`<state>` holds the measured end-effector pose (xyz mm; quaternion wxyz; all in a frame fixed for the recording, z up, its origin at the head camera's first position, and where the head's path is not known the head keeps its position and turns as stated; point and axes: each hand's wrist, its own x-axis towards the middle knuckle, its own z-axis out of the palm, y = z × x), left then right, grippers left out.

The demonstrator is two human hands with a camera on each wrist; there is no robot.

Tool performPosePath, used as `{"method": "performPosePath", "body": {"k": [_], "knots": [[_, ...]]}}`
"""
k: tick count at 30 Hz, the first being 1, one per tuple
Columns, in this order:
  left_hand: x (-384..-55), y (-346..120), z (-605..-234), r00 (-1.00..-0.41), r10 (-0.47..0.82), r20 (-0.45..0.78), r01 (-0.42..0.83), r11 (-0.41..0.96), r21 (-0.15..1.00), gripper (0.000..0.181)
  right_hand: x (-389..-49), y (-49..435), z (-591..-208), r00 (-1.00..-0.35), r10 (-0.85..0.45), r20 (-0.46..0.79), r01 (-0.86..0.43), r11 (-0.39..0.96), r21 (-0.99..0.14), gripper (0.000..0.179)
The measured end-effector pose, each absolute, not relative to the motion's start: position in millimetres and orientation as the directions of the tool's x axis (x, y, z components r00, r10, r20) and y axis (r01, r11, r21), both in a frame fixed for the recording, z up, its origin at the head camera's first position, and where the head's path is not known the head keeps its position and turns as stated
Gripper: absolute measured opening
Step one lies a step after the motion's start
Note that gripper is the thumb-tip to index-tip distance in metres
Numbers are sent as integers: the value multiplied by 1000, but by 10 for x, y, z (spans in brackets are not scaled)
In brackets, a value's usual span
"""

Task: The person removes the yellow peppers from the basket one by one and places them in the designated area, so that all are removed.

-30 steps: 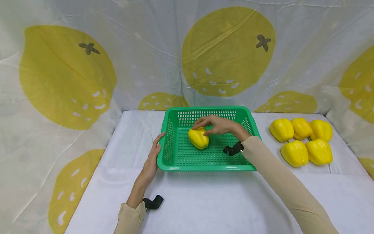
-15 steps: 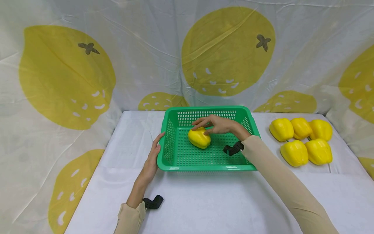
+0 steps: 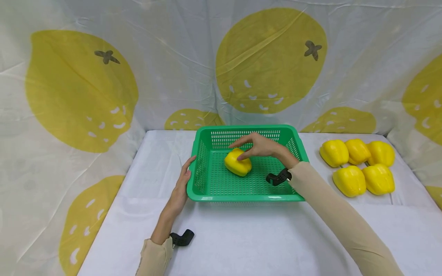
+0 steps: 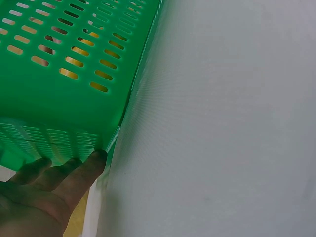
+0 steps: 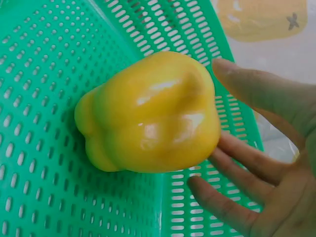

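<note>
A yellow bell pepper [image 3: 238,163] lies inside the green basket [image 3: 241,198], its lobed end toward the front. Right over it is my right hand [image 3: 260,147]. In the right wrist view the fingers are spread around one end of the bell pepper [image 5: 153,116], and the thumb stands apart from its surface. Some fingertips are partly hidden behind the pepper, so contact there is unclear. My left hand [image 3: 179,189] rests against the basket's left side. Straight fingers [image 4: 81,180] touch the basket's outer wall [image 4: 64,103] in the left wrist view.
Several more yellow bell peppers [image 3: 348,180] sit in two rows to the basket's right. A white cloth covers the table [image 3: 241,237]. Behind it hangs a curtain [image 3: 172,76] printed with lemons.
The bell pepper in the basket has shifted a little to the right and turned slightly. My right hand's fingers have spread wider and lifted from it. My left hand keeps its place.
</note>
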<state>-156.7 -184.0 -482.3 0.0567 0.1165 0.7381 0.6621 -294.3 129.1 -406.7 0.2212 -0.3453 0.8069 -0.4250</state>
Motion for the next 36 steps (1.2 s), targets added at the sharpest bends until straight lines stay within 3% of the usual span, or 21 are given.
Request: {"method": "performPosePath", "body": {"k": [8, 21, 36], "knots": [[-1561, -1837, -4821, -967, 248, 62, 88, 92, 992, 49, -2860, 1258, -4106, -703, -706, -89, -357, 459, -814, 50], [-1565, -1842, -4838, -968, 244, 60, 86, 100, 991, 49, -2808, 1153, -4179, -718, -696, -15, -437, 468, -768, 48], [-1550, -1843, -4823, -968, 244, 56, 81, 94, 992, 49, -2859, 1193, -4181, -662, -745, -84, -403, 448, -798, 46]]}}
